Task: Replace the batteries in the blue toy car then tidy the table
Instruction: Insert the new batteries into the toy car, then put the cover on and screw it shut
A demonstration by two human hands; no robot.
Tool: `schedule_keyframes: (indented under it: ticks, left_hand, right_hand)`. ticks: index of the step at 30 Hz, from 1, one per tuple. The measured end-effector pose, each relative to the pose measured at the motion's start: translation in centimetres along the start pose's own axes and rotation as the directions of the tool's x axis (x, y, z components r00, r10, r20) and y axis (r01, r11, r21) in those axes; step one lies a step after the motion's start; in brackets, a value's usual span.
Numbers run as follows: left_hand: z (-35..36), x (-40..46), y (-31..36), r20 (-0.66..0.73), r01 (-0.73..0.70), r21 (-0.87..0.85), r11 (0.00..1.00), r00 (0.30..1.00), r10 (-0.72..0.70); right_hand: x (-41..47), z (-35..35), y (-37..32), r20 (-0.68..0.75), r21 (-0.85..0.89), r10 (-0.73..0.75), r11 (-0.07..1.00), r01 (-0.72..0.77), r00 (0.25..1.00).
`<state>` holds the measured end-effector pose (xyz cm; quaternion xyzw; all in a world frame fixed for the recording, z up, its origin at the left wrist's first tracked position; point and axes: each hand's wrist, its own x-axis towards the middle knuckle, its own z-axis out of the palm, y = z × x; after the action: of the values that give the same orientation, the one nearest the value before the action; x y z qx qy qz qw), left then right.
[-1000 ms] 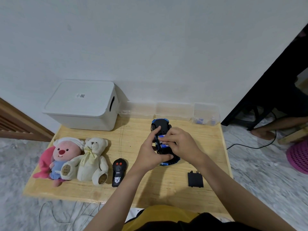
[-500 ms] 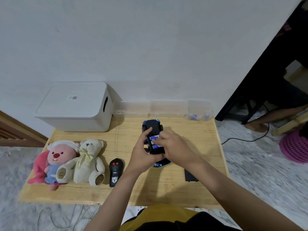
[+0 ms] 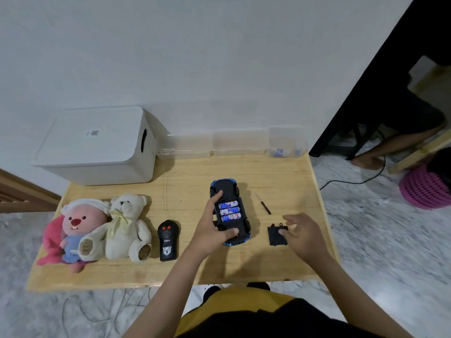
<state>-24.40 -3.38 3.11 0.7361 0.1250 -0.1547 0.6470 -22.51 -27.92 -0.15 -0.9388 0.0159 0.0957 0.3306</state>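
Observation:
The blue toy car [image 3: 229, 191] lies upside down in the middle of the wooden table [image 3: 280, 176]. Its battery bay is uncovered, with three blue and white batteries [image 3: 229, 211] side by side inside. My left hand [image 3: 210, 228] grips the car from its left side, thumb on the near end. To the right, my right hand [image 3: 301, 234] hovers with spread fingers over the black battery cover [image 3: 275, 236], a fingertip touching it. A small black screwdriver [image 3: 264, 205] lies just beyond the cover.
A black remote control [image 3: 167, 240] lies left of the car, beside a white teddy bear [image 3: 125, 225] and a pink plush toy [image 3: 75, 228]. A white lidded box [image 3: 97, 145] and clear plastic containers [image 3: 234, 145] line the wall. A pink basket [image 3: 427, 189] stands on the floor.
My right hand left the car's battery bay and moved right and down onto the battery cover. The batteries now show uncovered. My left hand stays on the car.

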Motion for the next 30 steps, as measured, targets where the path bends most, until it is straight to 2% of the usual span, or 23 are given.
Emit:
schedule_keyframes:
  ticks: [2,6,9,16,20,26,30]
  left_hand:
    - [0.2,-0.1,-0.4,0.01,0.009,0.008,1.0,1.0,-0.009]
    - [0.5,-0.3,-0.8,0.033,0.014,0.017,1.0,0.999,-0.014]
    - [0.7,-0.4,-1.0,0.036,0.021,0.014,1.0,0.999,-0.021]
    - [0.6,-0.3,-1.7,0.033,0.035,0.015,0.999,0.999,-0.036]
    - [0.6,0.0,-1.6,0.041,0.034,0.021,0.999,0.999,-0.035]
    - [0.9,0.4,-1.3,0.048,0.05,0.022,0.999,0.998,-0.051]
    - [1.0,0.4,-0.8,0.045,0.036,0.013,0.999,0.998,-0.036]
  right_hand:
    - [-0.3,0.5,0.9,0.068,-0.083,0.044,0.996,-0.038,0.997]
    - [0.1,1.4,2.0,0.121,-0.305,0.063,0.952,-0.023,0.991]
    - [0.4,1.9,2.4,0.122,-0.331,0.076,0.943,-0.032,0.99]
    - [0.7,1.8,2.8,0.064,-0.197,0.081,0.978,-0.067,0.995]
    - [0.6,1.7,2.4,0.051,0.042,0.133,0.99,-0.135,0.99]
    - [1.2,0.5,1.3,-0.025,0.243,0.087,0.967,-0.078,0.996]
    - [1.6,-1.3,-1.8,-0.001,0.45,0.109,0.888,-0.096,0.994]
